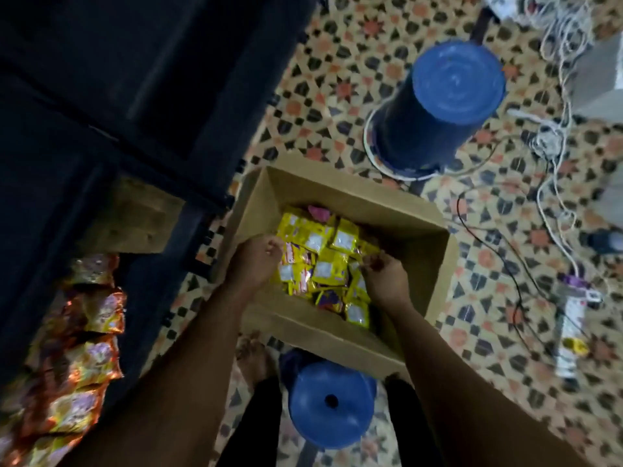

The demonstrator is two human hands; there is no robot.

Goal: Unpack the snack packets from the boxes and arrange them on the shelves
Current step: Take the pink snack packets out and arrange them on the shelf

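Cardboard forms the open box (340, 264), which rests on a blue stool (332, 404) above the tiled floor (488, 315). Yellow snack packets (323, 264) lie inside it, toward the left wall, while the right part of the box is bare. The left hand (254, 264) curls its grip on packets at the left edge of the pile; the right hand (384, 274) pinches packets (the picture is blurred) at the right edge. Orange packets (81, 358) already stand on the dark shelf (141, 332) at left. Cables (553, 136) and an upturned blue bucket (435, 109) occupy the floor beyond.
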